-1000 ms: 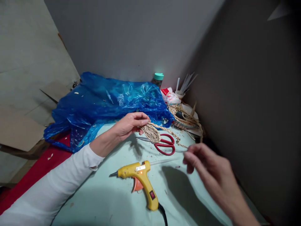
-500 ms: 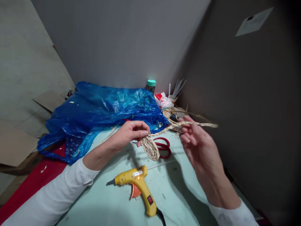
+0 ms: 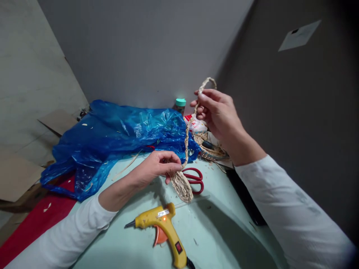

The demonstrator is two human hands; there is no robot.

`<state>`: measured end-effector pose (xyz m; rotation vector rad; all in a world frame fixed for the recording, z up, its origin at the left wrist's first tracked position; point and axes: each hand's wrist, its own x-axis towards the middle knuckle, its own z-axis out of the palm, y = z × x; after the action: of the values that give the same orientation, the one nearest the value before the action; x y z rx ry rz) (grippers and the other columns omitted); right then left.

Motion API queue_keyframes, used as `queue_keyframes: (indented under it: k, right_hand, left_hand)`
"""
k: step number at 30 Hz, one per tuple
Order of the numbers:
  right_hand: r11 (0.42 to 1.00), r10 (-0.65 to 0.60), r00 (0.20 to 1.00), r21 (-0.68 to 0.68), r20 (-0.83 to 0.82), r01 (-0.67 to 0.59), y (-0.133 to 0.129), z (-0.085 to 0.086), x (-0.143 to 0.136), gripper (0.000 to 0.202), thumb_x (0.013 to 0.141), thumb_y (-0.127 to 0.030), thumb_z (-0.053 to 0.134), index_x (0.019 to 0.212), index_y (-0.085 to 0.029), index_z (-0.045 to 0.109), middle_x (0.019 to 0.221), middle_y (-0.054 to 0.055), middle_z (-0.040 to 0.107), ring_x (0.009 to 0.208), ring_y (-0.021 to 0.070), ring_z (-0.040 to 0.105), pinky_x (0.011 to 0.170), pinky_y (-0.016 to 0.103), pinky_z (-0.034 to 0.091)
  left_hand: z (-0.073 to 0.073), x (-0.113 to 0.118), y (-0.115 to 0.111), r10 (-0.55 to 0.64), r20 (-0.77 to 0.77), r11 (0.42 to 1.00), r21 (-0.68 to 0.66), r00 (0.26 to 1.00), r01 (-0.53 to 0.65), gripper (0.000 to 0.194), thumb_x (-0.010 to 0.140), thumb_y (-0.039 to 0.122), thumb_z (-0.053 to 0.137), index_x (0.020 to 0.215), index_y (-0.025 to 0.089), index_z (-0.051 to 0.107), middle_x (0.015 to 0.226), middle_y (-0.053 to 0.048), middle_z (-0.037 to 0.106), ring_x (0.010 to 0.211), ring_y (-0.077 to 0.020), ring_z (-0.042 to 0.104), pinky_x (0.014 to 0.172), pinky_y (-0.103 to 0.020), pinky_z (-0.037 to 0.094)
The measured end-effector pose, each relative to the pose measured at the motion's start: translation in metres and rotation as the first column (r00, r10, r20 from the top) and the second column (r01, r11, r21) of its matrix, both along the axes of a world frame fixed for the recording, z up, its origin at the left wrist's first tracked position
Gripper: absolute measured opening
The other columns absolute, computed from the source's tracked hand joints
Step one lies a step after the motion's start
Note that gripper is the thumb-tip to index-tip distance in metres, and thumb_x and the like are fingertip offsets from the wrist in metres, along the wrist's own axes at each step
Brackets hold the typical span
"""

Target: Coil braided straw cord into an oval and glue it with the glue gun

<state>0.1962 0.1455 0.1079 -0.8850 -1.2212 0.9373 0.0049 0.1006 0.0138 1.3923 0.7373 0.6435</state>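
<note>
An oval coil of braided straw [image 3: 183,186] hangs from my left hand [image 3: 165,164], whose thumb and fingers pinch its upper end. From there a straw braid [image 3: 187,138] rises to my right hand [image 3: 214,108], higher up and to the right. My right thumb and index finger are closed on the braid, and its free end loops over above them. Below the coil a yellow glue gun [image 3: 168,224] lies on its side, a small orange light showing, its nozzle to the left. Red-handled scissors [image 3: 196,181] lie just behind the coil, partly hidden by it.
A crumpled blue plastic bag [image 3: 120,130] covers the back left of the pale green table [image 3: 134,239]. Behind stands a jar with a turquoise lid [image 3: 180,102]. A basket [image 3: 209,146] with a dark object and a long black object [image 3: 246,198] are at the right.
My right hand has moved up and inward, lifting the braid from nearly level to steeply upright, with its end now looped. My left hand keeps its pinch on the coil, slightly lower in view.
</note>
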Motion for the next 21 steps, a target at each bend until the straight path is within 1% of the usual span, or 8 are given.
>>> queue_keyframes:
  k: [3,6,10,12,14,17,19,21]
  right_hand:
    - [0.996,0.053,0.996,-0.07,0.073,-0.048,0.024,-0.005,-0.016,0.016,0.101,-0.006,0.049,0.087,-0.012,0.055,0.074,0.002,0.063,0.05,0.0047,0.047,0.044,0.014,0.038]
    - [0.987,0.097,0.981,-0.146,0.167,-0.072,0.044,-0.018,-0.026,0.016,0.101,-0.008,0.052,0.086,-0.01,0.055,0.075,0.001,0.06,0.051,0.0044,0.046,0.043,0.013,0.036]
    - [0.965,0.163,0.939,-0.245,0.302,-0.089,0.06,-0.04,-0.032,0.018,0.102,-0.027,0.062,0.099,-0.01,0.061,0.084,0.001,0.059,0.063,0.0077,0.055,0.054,0.017,0.05]
    - [0.96,0.186,0.917,-0.266,0.352,-0.092,0.061,-0.049,-0.033,0.021,0.102,-0.031,0.061,0.105,-0.01,0.062,0.091,0.003,0.061,0.071,0.0104,0.06,0.062,0.022,0.055]
    - [0.96,0.199,0.898,-0.26,0.393,-0.099,0.059,-0.053,-0.032,0.021,0.102,-0.031,0.062,0.11,-0.01,0.062,0.094,0.004,0.062,0.074,0.0115,0.061,0.064,0.023,0.056]
    - [0.975,0.174,0.879,-0.205,0.445,-0.089,0.047,-0.051,-0.021,0.022,0.101,-0.026,0.063,0.116,-0.01,0.06,0.095,0.004,0.063,0.073,0.0117,0.062,0.061,0.022,0.055]
    - [0.989,0.115,0.872,-0.14,0.475,-0.054,0.03,-0.049,-0.006,0.023,0.099,-0.021,0.062,0.12,-0.011,0.058,0.1,0.006,0.064,0.076,0.013,0.064,0.059,0.021,0.053]
    - [0.997,0.043,0.857,-0.073,0.513,-0.007,0.003,-0.051,0.012,0.021,0.098,-0.02,0.06,0.118,-0.012,0.059,0.104,0.007,0.065,0.079,0.0147,0.065,0.058,0.021,0.05]
  left_hand:
    - [-0.005,0.001,0.001,0.022,0.025,0.999,-0.042,0.999,-0.021,0.023,0.075,0.032,0.078,0.077,0.013,0.066,0.066,0.001,0.06,0.052,-0.008,0.052,0.049,-0.02,0.044]
    - [-0.01,0.003,0.003,0.04,0.048,0.994,-0.105,0.998,-0.035,0.028,0.074,0.036,0.08,0.074,0.013,0.065,0.066,0.0,0.059,0.056,-0.0094,0.052,0.048,-0.02,0.045]
    - [-0.016,0.006,0.004,0.053,0.07,0.981,-0.191,0.996,-0.039,0.031,0.07,0.038,0.082,0.071,0.013,0.064,0.065,-0.001,0.059,0.054,-0.0092,0.051,0.043,-0.019,0.043]
    - [-0.018,0.008,0.004,0.054,0.075,0.974,-0.223,0.996,-0.036,0.03,0.069,0.036,0.083,0.069,0.012,0.064,0.063,-0.001,0.059,0.052,-0.0091,0.051,0.042,-0.019,0.043]
    - [-0.02,0.009,0.004,0.062,0.083,0.97,-0.242,0.995,-0.041,0.029,0.069,0.034,0.083,0.069,0.012,0.064,0.063,-0.001,0.059,0.051,-0.0086,0.052,0.041,-0.018,0.043]
    - [-0.022,0.009,0.004,0.091,0.101,0.965,-0.256,0.991,-0.063,0.029,0.069,0.034,0.083,0.071,0.013,0.064,0.065,-0.001,0.06,0.053,-0.0085,0.053,0.042,-0.018,0.044]
    - [-0.021,0.009,0.006,0.11,0.113,0.961,-0.266,0.988,-0.076,0.03,0.068,0.035,0.084,0.073,0.013,0.063,0.066,-0.001,0.06,0.054,-0.0094,0.054,0.042,-0.019,0.046]
    - [-0.021,0.007,0.008,0.125,0.125,0.958,-0.272,0.984,-0.087,0.032,0.068,0.037,0.085,0.075,0.014,0.063,0.066,-0.001,0.06,0.055,-0.0103,0.056,0.043,-0.019,0.046]
